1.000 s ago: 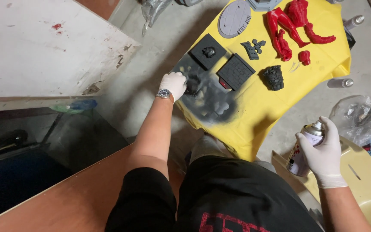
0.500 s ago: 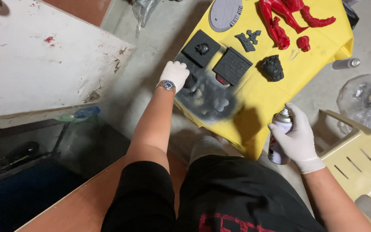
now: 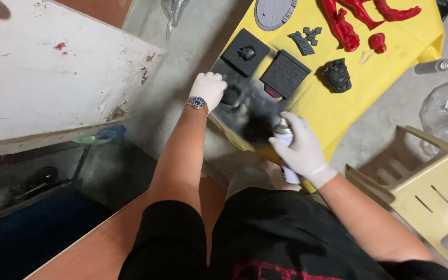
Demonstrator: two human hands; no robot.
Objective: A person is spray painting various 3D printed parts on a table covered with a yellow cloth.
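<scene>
Gloved right hand (image 3: 302, 150) wraps around a white spray can (image 3: 285, 148), nozzle over the blackened patch of yellow sheet (image 3: 338, 111). Left hand (image 3: 208, 89), gloved too, closes on a small dark piece (image 3: 230, 96) at the sheet's edge. Black square tiles (image 3: 285, 73) lie just beyond, red figure parts (image 3: 346, 28) farther off.

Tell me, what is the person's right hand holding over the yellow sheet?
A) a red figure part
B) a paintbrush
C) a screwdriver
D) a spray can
D: the gloved right hand grips a white spray can above the blackened patch of the yellow sheet.
</scene>
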